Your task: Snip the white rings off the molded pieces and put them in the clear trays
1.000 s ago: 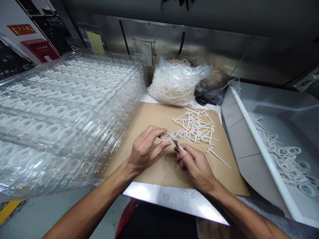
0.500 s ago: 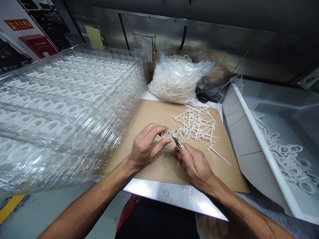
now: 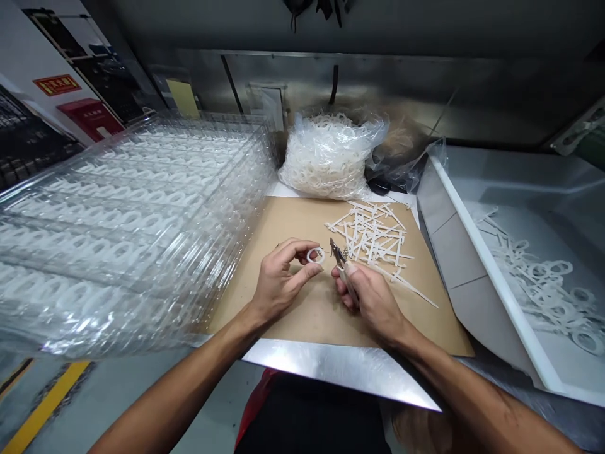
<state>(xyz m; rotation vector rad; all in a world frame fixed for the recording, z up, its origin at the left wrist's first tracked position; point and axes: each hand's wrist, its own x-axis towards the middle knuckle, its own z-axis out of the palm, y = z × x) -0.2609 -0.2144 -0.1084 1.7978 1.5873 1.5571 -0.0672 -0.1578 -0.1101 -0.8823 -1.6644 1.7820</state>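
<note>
My left hand (image 3: pixel 281 280) pinches a white plastic ring (image 3: pixel 315 255) between thumb and fingertips, above a brown kraft cardboard sheet (image 3: pixel 293 309). My right hand (image 3: pixel 371 299) grips small metal side cutters (image 3: pixel 338 255), their jaws pointing up and away from me. The jaws stand just right of the ring, a small gap apart. Beyond the cutters lies a loose pile of white plastic sprue strips (image 3: pixel 371 236), with one long strip (image 3: pixel 416 291) reaching toward the sheet's right side. The right hand hides part of the cutters' handles.
A tall stack of clear plastic trays (image 3: pixel 127 236) holding white rings fills the left. Behind the sheet sits a clear bag of white rings (image 3: pixel 328 161). On the right, a grey bin with a white rim (image 3: pixel 491 271) holds rings and strips. A steel table edge (image 3: pixel 340 369) runs in front.
The cutters have tilted more upright and moved slightly right, away from the ring. My view has shifted, so the whole scene sits a little lower and further left.
</note>
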